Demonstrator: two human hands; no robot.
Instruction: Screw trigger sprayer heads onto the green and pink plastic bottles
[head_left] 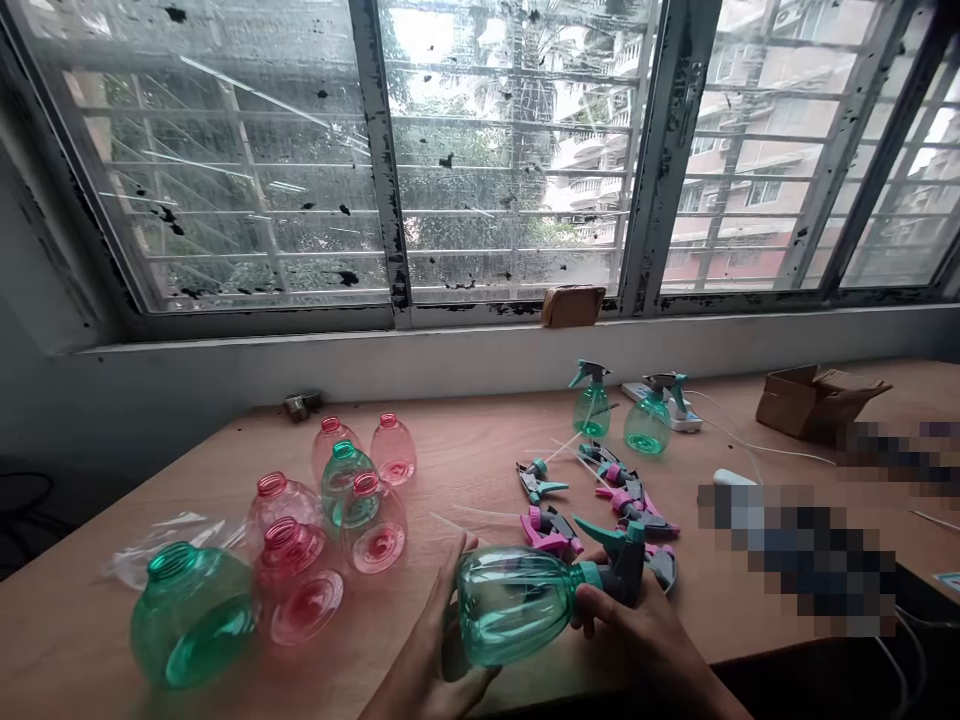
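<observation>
I hold a green see-through spray bottle (pixel 514 603) on its side over the near edge of the wooden table (pixel 465 455). My left hand (pixel 431 650) cups its base and body. My right hand (pixel 637 640) is closed round its neck, where a green and grey trigger sprayer head (pixel 626 560) sits. Just beyond lie several loose sprayer heads (pixel 600 500), pink and green, with long dip tubes.
Several empty pink and green bottles (pixel 300 540) lie at the left, next to a clear plastic bag (pixel 161 545). Two assembled green spray bottles (pixel 622 410) stand at the back, before a power strip (pixel 686 415). A cardboard box (pixel 814 398) sits far right. A window runs behind.
</observation>
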